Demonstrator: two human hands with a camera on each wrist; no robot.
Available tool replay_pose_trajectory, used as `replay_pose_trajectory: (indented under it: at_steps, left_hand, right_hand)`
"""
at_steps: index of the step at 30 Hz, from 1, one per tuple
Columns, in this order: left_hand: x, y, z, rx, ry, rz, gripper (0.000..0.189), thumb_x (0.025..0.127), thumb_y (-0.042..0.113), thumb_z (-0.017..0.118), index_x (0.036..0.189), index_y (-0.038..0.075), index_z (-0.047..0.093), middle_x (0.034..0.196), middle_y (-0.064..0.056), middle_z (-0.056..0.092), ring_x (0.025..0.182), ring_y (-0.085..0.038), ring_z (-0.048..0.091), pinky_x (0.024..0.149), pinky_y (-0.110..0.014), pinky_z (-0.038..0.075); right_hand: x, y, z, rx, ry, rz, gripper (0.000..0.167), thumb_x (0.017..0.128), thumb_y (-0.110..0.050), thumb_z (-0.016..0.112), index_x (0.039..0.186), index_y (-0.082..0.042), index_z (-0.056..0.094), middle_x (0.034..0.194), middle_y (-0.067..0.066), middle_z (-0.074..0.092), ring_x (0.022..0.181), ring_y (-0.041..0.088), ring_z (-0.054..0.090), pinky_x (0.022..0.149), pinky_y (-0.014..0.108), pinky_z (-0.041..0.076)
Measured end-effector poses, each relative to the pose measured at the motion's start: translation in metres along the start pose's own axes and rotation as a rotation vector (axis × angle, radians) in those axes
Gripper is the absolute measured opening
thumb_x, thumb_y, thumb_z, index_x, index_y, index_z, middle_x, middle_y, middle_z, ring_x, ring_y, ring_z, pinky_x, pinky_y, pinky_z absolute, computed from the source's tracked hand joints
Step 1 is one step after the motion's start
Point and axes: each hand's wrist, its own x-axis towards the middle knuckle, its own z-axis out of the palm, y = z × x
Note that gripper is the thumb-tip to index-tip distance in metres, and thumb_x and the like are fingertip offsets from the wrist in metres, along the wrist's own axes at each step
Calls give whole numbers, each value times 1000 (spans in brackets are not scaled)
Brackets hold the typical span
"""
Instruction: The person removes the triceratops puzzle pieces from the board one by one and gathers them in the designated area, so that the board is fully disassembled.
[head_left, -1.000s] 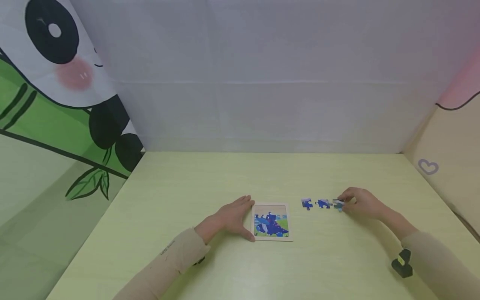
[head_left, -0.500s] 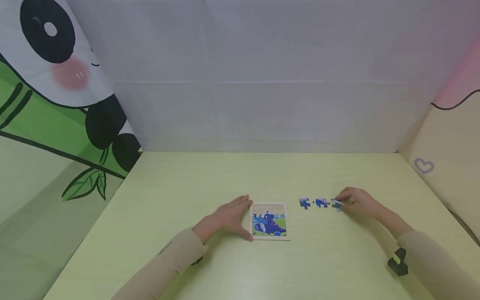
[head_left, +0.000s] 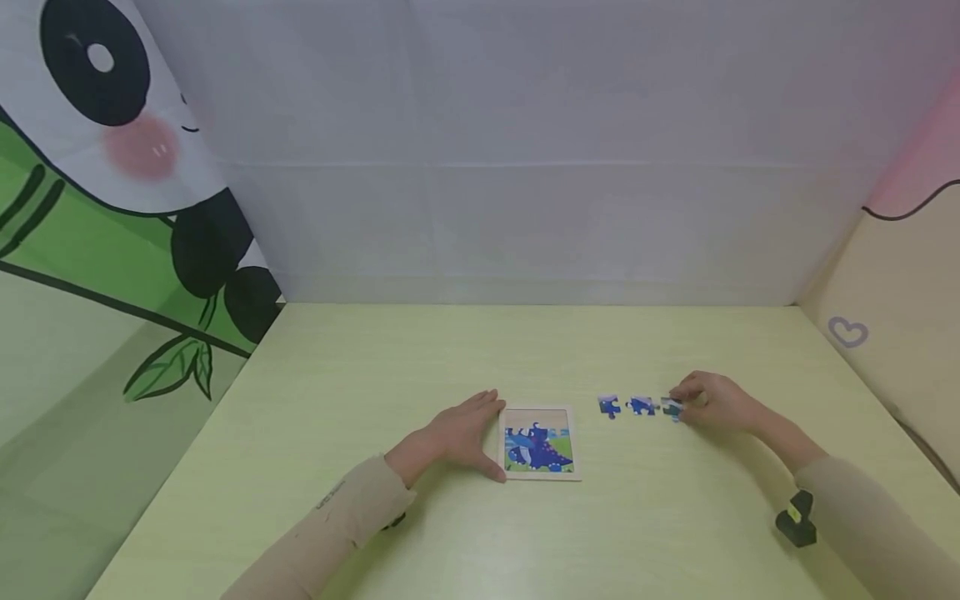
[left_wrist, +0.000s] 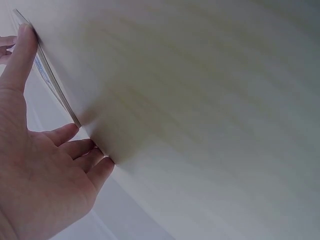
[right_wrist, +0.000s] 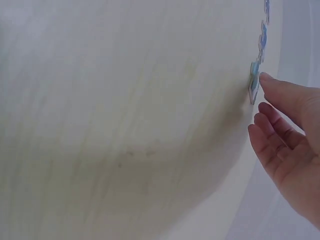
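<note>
A small wooden puzzle frame lies on the table; a blue dinosaur picture fills its lower part, and bare wood shows along the top. My left hand spreads along its left side, thumb at the near corner and fingertips at the far one. To the right lie three loose puzzle pieces in a row: a left piece, a middle piece and a right piece. My right hand is at the right piece. In the right wrist view, the thumb overlaps that piece's edge while the other fingers stand apart from it.
The pale table meets a grey-white backdrop at the back. A printed cartoon panel stands on the left, and a beige panel on the right. A black device is at the right sleeve.
The whole head view has shifted slightly. My right hand has risen a little at the right piece, which stays in its row. The left hand and the puzzle frame have kept their places.
</note>
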Motion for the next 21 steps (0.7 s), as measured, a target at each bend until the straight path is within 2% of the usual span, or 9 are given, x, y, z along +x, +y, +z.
replay_pose_trajectory:
  at_steps: [8, 21]
  left_hand:
    - [0, 1, 0, 8, -7, -4, 111, 59, 62, 73, 143, 9, 25, 151, -10, 16, 138, -24, 13, 109, -42, 23]
    - [-1, 2, -3, 9, -10, -3, 111, 59, 61, 73, 143, 8, 25, 151, -10, 16, 138, -24, 12, 109, -42, 23]
  right_hand:
    - [17, -18, 3, -18, -15, -49, 32, 77, -5, 69, 106, 8, 61, 94, 12, 62, 85, 26, 57, 63, 24, 51]
    - [67, -72, 59, 40, -54, -49, 35, 78, -14, 71, 108, 2, 62, 91, 4, 62, 84, 18, 55, 69, 27, 48]
